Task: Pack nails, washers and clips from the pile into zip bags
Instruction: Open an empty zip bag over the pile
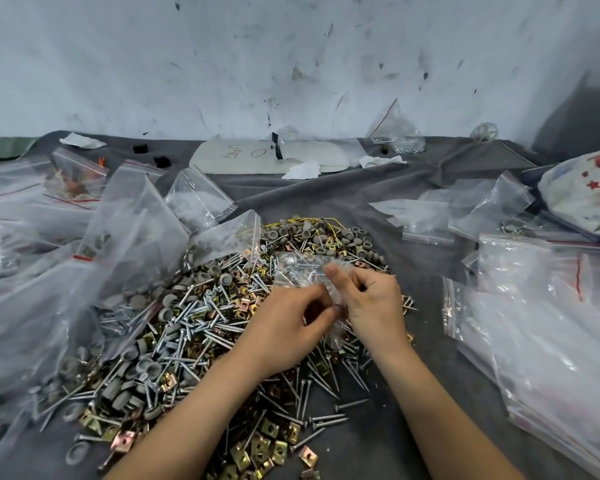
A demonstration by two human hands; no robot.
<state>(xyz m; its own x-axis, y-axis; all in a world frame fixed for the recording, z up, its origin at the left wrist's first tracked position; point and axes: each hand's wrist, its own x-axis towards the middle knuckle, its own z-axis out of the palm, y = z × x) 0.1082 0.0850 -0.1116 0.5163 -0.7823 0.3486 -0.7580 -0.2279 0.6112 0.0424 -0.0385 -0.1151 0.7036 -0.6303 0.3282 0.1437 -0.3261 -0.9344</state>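
Above the pile [187, 323] at the tabletop's middle, the left hand [291, 327] and right hand [371, 303] pinch 1 zip bag [302, 271] holding nails [293, 262]. The sharp points may pierce the thin plastic and spill out.

Scuffed white wall [291, 46], grey cloth [326, 195], scribbled white pad [243, 161], crumpled tissue [302, 170]

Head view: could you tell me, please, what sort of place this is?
Probably a small hardware-packing bench: a pile of nails, washers and clips on grey cloth, heaps of zip bags, a scuffed white wall.
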